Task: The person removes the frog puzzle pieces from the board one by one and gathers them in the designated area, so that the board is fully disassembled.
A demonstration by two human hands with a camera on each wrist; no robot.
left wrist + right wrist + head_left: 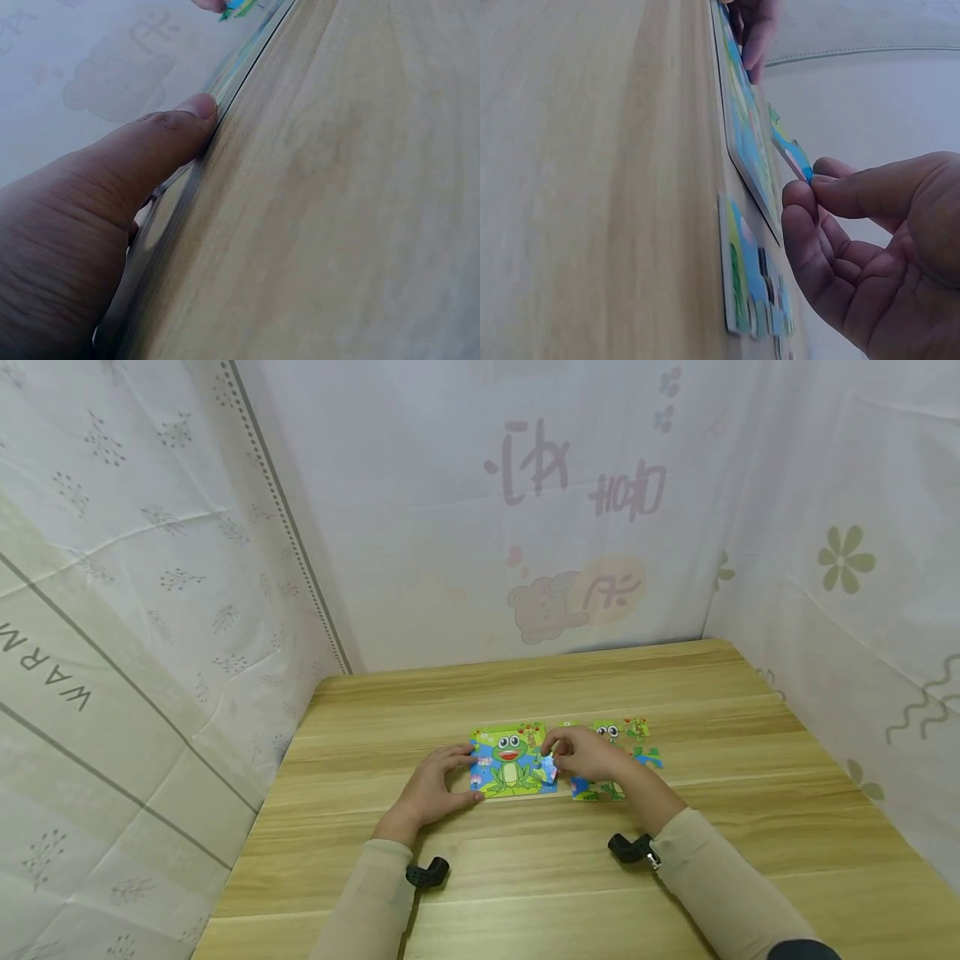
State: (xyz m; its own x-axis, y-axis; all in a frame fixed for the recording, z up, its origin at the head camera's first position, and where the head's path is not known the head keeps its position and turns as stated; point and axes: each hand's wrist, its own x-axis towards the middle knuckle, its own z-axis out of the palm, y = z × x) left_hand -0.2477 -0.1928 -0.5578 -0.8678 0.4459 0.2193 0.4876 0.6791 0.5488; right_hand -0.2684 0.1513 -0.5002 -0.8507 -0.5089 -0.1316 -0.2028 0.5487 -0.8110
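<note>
Around the left edge of a frog picture board (pixel 512 762) my left hand (pixel 433 791) is spread, its thumb touching the board's lower left corner and its fingers resting at the left side. My right hand (pixel 588 753) pinches a blue and green puzzle piece (pixel 790 152) between thumb and index finger, raised over the board's right side. The right wrist view shows this piece tilted and apart from the board. To the right lies a second, partly assembled frog puzzle (pixel 587 790) with gaps between its pieces; my right hand and forearm cover part of it.
The puzzles lie on a wood-grain table (pixel 517 877) with patterned cloth (pixel 420 527) hanging on its back and sides. A loose-looking group of blue and green pieces (pixel 649 758) lies at the right of the second puzzle. Black wrist cameras (pixel 427 872) sit on both sleeves.
</note>
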